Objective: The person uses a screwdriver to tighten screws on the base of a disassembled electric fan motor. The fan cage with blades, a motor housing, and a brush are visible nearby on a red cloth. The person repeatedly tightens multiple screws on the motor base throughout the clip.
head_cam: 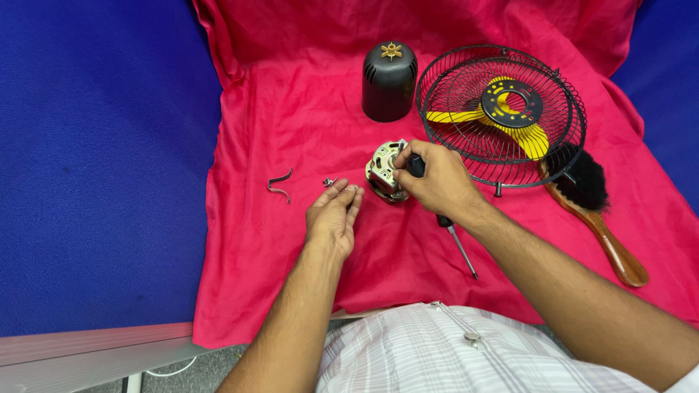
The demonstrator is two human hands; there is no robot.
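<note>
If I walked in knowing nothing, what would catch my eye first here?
Probably the bright red cloth spread over the blue surface, and on it, at the upper right, the black wire fan guard with yellow blades inside. At the centre, the right hand grips a small metal motor, while the left hand rests beside it near tiny loose parts.

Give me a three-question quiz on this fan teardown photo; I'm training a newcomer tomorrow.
1. True or false: the right hand rests on the small metal fan motor.
2. What lies inside the round black wire fan guard? A) yellow blade B) brush C) screwdriver
3. Which tool lies under the right wrist?

Key: 1 true; 2 A, the yellow fan blade; 3 the black-handled screwdriver.
</note>
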